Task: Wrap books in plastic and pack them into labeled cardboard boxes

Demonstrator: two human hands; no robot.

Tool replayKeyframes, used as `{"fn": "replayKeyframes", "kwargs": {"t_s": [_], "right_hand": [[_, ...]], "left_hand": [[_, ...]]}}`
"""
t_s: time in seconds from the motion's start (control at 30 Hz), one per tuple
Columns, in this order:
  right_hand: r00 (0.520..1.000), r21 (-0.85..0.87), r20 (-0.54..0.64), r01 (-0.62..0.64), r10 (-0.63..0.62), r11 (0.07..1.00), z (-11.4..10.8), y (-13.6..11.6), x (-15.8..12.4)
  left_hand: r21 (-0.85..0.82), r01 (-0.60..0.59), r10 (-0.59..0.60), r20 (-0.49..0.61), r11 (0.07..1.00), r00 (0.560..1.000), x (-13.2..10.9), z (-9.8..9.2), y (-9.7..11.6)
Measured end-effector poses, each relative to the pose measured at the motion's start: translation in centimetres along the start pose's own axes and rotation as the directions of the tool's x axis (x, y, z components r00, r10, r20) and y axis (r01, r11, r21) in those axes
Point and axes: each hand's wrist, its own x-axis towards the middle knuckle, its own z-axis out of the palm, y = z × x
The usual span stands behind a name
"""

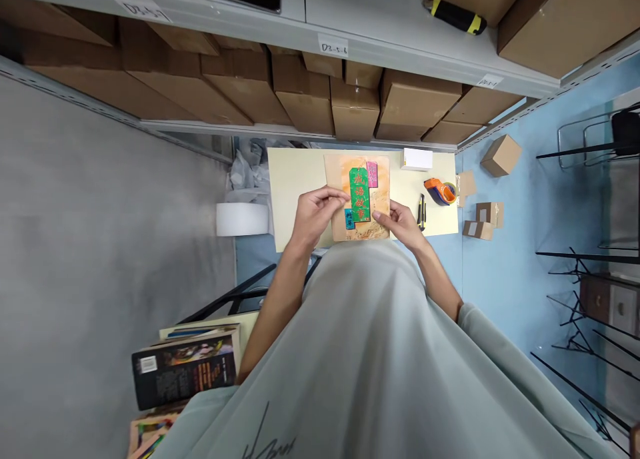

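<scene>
A thin book with an orange cover, a green title panel and small pink and blue labels is held over the pale yellow table. A plain tan sheet or flap shows along its left side; whether it belongs to the book I cannot tell. My left hand pinches at the cover's left edge, fingertips by the green panel. At the lower right corner, my right hand grips the book, thumb on top and fingers behind.
Right of the book lie a black utility knife, an orange tape dispenser and a white box. A white roll stands at the table's left. Shelves with cardboard boxes hang beyond. Stacked books are at lower left.
</scene>
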Motion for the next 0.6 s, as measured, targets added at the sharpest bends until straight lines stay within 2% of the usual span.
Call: {"fn": "replayKeyframes", "kwargs": {"t_s": [0.23,0.6], "right_hand": [[1.000,0.015,0.014,0.007,-0.007,1.000,-0.8,0.1,0.9],[0.999,0.007,0.034,0.011,-0.012,1.000,-1.1,0.0,1.8]], "left_hand": [[-0.018,0.069,-0.069,-0.022,0.997,0.997,0.7,0.8,0.2],[0.010,0.043,-0.043,-0.046,0.999,0.998,1.4,0.8,-0.3]]}}
